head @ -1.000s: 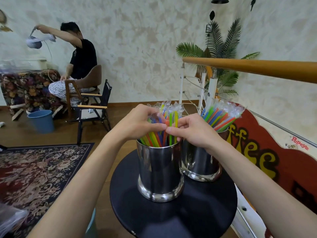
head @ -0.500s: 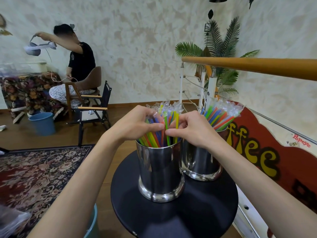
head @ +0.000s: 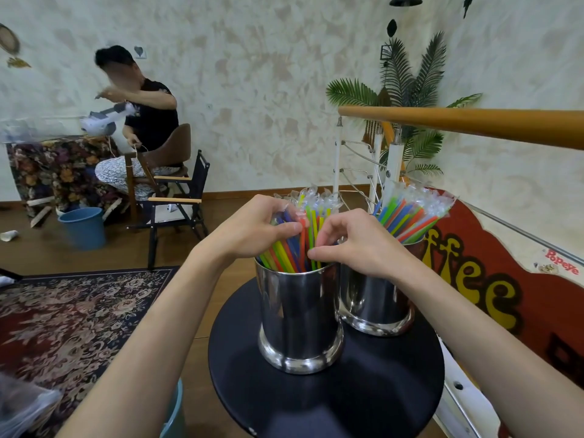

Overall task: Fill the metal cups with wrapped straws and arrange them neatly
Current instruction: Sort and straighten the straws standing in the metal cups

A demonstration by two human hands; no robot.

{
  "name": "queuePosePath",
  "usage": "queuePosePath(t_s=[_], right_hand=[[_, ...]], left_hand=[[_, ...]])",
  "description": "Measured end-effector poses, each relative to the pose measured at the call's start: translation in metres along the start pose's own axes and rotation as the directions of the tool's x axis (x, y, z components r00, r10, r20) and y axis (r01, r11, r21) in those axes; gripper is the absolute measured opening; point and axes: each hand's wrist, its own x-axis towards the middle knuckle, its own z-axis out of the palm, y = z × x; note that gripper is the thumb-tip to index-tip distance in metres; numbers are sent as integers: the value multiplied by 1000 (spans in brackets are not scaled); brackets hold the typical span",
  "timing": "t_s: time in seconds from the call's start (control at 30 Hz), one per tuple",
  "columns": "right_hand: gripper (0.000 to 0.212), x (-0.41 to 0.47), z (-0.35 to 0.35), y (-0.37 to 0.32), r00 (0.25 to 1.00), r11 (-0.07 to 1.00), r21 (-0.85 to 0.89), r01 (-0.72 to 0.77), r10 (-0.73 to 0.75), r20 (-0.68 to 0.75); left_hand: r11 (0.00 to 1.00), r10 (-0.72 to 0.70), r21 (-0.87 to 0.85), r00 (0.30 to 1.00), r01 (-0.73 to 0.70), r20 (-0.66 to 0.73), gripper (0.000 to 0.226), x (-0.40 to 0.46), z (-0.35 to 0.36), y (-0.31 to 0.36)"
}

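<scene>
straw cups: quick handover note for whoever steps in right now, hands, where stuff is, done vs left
Left hand: fingers curled around the wrapped straws in the near metal cup.
Right hand: pinching straws in the same bunch.
Both cups stand side by side on the round black table; the far metal cup holds a bundle leaning right.
Done: both cups hold straws.
Left: straighten the near bunch, which fans unevenly; probably square up the leaning far bundle.

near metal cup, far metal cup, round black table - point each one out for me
near metal cup (head: 300, 317), head view, on its shiny front wall
far metal cup (head: 369, 298), head view, on its front wall below the right wrist
round black table (head: 331, 403), head view, on the bare top in front of the cups
</scene>
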Motion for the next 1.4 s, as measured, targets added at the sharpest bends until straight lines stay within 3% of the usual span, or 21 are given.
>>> queuePosePath(t_s=[0.33,0.57,0.67,0.77,0.87,1.0,1.1,1.27,1.4], right_hand=[[23,-3,14,-10,996,983,-183,-24,7,-92],[11,-5,9,-15,994,989,-143,-39,24,-105],[9,-4,6,-16,984,995,-95,-17,0,-177],[12,-3,4,-17,952,999,7,42,-38,-302],[17,-1,3,-20,905,985,83,154,-107,-411],[6,3,-3,-23,846,948,-33,318,-299,-442],[11,7,-9,-24,782,911,-105,398,-397,-481],[20,10,-19,-25,703,879,-194,435,-467,-536],[32,10,-28,-28,679,892,-185,413,-437,-590]], left_hand=[[992,18,-119,996,-29,-92,10,3,2,-3],[995,-21,-100,986,5,-163,7,3,4,-3],[998,-13,-69,981,-1,-196,5,2,4,-1],[1000,-21,-14,976,18,-217,13,3,6,0],[980,26,197,975,18,-221,26,2,10,0],[932,116,360,972,-37,-202,26,0,13,2],[897,156,438,970,-59,-188,19,1,12,4],[870,160,490,970,-51,-182,37,3,11,9],[867,176,494,968,-68,-176,40,2,11,12]])
